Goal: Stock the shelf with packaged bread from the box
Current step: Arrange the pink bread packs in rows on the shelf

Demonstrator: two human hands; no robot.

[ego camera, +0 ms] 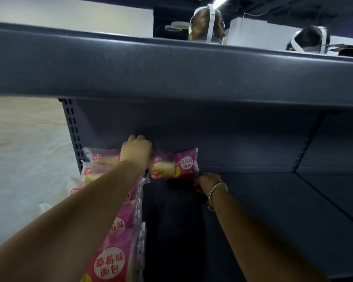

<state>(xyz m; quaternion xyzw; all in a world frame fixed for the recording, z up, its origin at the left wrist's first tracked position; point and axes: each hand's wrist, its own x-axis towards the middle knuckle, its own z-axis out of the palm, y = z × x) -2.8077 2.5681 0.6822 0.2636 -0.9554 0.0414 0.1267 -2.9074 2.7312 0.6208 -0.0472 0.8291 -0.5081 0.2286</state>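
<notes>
With a row of pink bread packets already lined along the shelf's left end, the left hand rests on the far stack while the right hand pinches another packet at the back, leaving most of the shelf unfilled.

The dark grey shelf carries a row of pink bread packets running front to back along its left end, and one more pink packet stands upright at the back panel, just right of that row.
</notes>
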